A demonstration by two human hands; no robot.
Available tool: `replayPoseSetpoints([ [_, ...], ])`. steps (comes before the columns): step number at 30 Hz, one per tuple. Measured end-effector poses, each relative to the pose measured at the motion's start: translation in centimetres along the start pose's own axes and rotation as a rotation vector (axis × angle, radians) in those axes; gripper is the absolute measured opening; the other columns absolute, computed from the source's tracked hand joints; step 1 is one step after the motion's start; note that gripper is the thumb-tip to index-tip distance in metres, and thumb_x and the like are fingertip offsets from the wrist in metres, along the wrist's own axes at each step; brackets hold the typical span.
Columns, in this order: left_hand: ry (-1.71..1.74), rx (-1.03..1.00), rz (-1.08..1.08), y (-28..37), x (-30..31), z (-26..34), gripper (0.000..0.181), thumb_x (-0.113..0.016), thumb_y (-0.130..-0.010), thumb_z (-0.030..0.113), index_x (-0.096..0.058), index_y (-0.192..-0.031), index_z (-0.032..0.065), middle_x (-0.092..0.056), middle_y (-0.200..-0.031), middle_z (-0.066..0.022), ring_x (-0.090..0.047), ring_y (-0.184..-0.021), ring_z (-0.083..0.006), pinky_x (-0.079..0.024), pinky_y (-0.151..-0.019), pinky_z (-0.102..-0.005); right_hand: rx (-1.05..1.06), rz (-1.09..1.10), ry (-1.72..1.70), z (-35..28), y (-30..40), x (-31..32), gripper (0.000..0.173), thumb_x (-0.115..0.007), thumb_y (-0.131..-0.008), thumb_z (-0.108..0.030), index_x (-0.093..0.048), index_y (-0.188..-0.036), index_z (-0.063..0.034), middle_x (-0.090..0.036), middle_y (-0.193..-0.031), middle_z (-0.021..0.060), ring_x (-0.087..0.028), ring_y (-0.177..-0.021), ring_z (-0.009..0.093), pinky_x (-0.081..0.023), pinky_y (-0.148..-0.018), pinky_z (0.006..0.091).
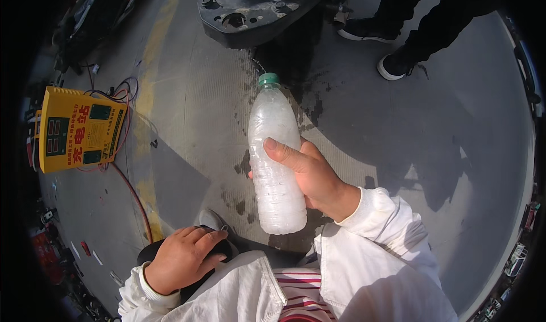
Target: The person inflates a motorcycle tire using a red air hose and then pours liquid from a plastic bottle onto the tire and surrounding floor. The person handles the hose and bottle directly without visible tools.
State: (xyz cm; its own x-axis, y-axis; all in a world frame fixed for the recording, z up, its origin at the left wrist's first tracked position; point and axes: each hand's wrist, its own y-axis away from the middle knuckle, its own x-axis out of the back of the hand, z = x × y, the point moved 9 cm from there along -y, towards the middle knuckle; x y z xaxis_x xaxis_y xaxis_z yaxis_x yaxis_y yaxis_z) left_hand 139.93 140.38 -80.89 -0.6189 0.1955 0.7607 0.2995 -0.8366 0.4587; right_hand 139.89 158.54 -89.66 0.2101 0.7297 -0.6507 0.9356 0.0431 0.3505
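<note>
My right hand (311, 172) is wrapped around a clear plastic bottle (277, 185) with a whitish, cloudy look. Its green cap (269, 79) points away from me. A thin jet of liquid (258, 65) runs between the cap and the underside of a dark vehicle part (256, 19). That part is a black plate with several holes and bolts. My left hand (187, 256) holds nothing and rests on my dark-trousered knee, its thumb apart from the fingers.
Wet patches (316, 108) mark the concrete floor below the vehicle part. Another person's shoes (394, 66) stand at the upper right. A yellow charging unit (81, 130) with cables (132, 185) is on the left. Small tools (85, 248) lie at the lower left.
</note>
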Motion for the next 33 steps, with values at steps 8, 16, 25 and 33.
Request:
replayPoseSetpoints([
  [8,-0.105,-0.131,-0.006,1.8,0.1,-2.9,0.039,-0.073,-0.082,0.029,-0.064,-0.112,0.0050,-0.068,-0.091,-0.0128,-0.067,-0.088,-0.0302,-0.053,-0.081,-0.0383,0.189,0.169,-0.014,3.7,-1.6,-2.3,0.059,-0.062,-0.094,-0.048,-0.051,-0.122,0.0026,-0.064,-0.100,0.0160,-0.069,-0.089,0.023,-0.060,-0.072,0.0370],
  [16,-0.090,-0.016,0.046,6.4,0.1,-4.4,0.042,-0.072,-0.082,0.028,-0.062,-0.115,0.0041,-0.067,-0.101,-0.0137,-0.064,-0.094,-0.0310,-0.051,-0.086,-0.0393,0.058,0.245,-0.145,7.8,-3.1,-2.1,0.057,-0.064,-0.093,-0.044,-0.050,-0.122,0.0036,-0.064,-0.101,0.0167,-0.069,-0.087,0.023,-0.061,-0.069,0.0378],
  [25,-0.089,0.051,0.052,8.7,0.1,-4.0,0.045,-0.073,-0.081,0.026,-0.061,-0.118,0.0043,-0.066,-0.101,-0.0126,-0.063,-0.094,-0.0311,-0.051,-0.085,-0.0404,-0.075,0.261,-0.248,13.3,-4.3,-1.4,0.069,-0.063,-0.090,-0.055,-0.046,-0.124,0.0026,-0.062,-0.099,0.0164,-0.068,-0.089,0.024,-0.060,-0.071,0.0400],
  [33,-0.087,0.034,0.050,8.0,0.0,-3.7,0.045,-0.072,-0.082,0.027,-0.061,-0.119,0.0040,-0.066,-0.100,-0.0127,-0.063,-0.092,-0.0315,-0.050,-0.085,-0.0401,-0.129,0.294,-0.312,13.9,-3.5,-0.1,0.065,-0.057,-0.094,-0.053,-0.044,-0.123,0.0023,-0.062,-0.097,0.0175,-0.068,-0.088,0.026,-0.060,-0.070,0.0401],
])
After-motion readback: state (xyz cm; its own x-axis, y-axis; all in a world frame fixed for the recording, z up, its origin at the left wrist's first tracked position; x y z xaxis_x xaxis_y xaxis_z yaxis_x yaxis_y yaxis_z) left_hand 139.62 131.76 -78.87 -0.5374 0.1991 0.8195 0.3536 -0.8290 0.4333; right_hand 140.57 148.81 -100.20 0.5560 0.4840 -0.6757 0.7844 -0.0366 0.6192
